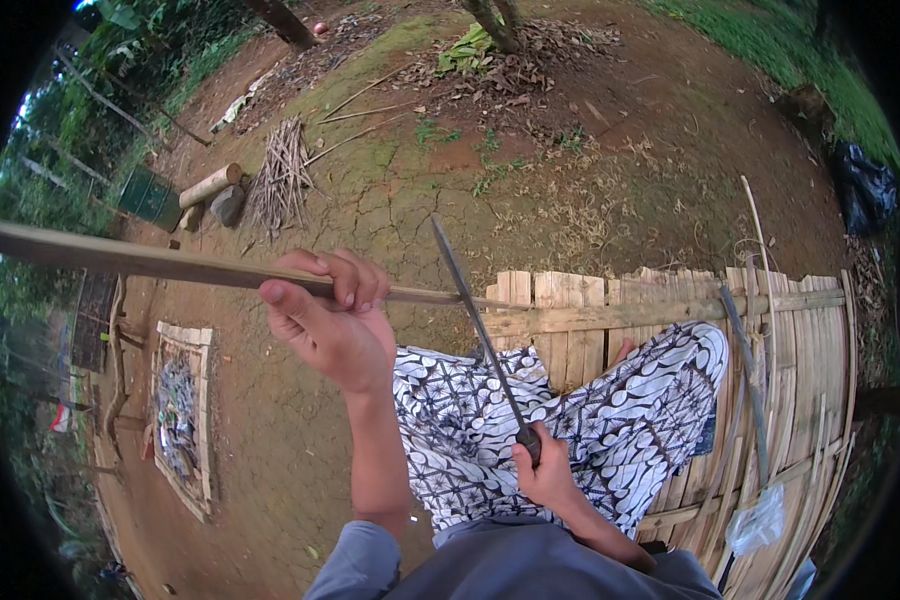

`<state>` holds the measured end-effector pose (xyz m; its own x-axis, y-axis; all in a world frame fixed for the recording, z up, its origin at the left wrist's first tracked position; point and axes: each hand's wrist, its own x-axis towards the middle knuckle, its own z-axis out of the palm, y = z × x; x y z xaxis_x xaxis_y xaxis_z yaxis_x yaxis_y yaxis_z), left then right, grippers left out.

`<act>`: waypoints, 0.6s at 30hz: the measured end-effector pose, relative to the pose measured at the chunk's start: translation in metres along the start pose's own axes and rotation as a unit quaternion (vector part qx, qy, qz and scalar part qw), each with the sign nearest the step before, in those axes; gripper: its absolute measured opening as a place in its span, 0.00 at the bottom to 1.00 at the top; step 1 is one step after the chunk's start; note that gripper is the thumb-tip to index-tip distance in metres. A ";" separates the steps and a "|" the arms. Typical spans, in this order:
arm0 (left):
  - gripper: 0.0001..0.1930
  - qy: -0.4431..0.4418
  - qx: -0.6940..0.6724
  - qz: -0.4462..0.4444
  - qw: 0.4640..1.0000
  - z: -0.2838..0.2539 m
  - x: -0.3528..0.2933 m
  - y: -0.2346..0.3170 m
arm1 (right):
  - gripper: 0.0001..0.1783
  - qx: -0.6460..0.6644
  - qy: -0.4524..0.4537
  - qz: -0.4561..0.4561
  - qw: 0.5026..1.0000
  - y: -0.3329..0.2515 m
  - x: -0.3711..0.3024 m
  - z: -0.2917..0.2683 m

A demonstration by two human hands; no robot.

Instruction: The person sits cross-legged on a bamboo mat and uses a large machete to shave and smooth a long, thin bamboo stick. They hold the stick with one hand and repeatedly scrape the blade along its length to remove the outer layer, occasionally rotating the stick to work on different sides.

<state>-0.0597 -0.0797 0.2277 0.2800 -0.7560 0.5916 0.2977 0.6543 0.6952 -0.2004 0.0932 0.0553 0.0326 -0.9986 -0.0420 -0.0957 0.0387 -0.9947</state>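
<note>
My left hand (335, 320), raised at the middle left, is closed round a long strip of bamboo (140, 258). The strip runs from the left rim rightward and thins toward its right end. Low in front of my body, my right hand (548, 475) grips the dark handle of a long knife (484, 345). Its dark blade points up and away, and in the picture it crosses the strip near the thin end; whether they touch I cannot tell. Beneath both hands, a black-and-white patterned cloth (570, 430) covers my legs.
I sit on a bamboo slat platform (800, 400) at right, where thin strips, a grey-blue stick (748, 380) and a clear plastic bag (756, 520) lie. Beyond are a bundle of sticks (281, 175), a cut log (210, 186) and a black bag (863, 190). A framed bed (206, 420) lies left.
</note>
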 end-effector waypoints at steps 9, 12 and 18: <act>0.22 0.005 0.011 -0.005 1.000 0.000 0.000 -0.003 | 0.15 -0.013 -0.037 -0.030 0.999 -0.055 0.000 -0.006; 0.22 0.008 0.028 0.004 1.000 0.010 -0.007 0.001 | 0.14 -0.040 -0.011 -0.032 0.999 -0.034 0.003 -0.005; 0.22 0.025 0.014 0.005 1.000 0.008 -0.003 -0.002 | 0.15 -0.055 -0.020 -0.003 0.998 -0.042 0.004 -0.012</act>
<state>-0.0690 -0.0788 0.2275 0.3292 -0.7465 0.5783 0.2688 0.6612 0.7004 -0.2080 0.0875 0.0980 0.0739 -0.9964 -0.0412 -0.2048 0.0252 -0.9785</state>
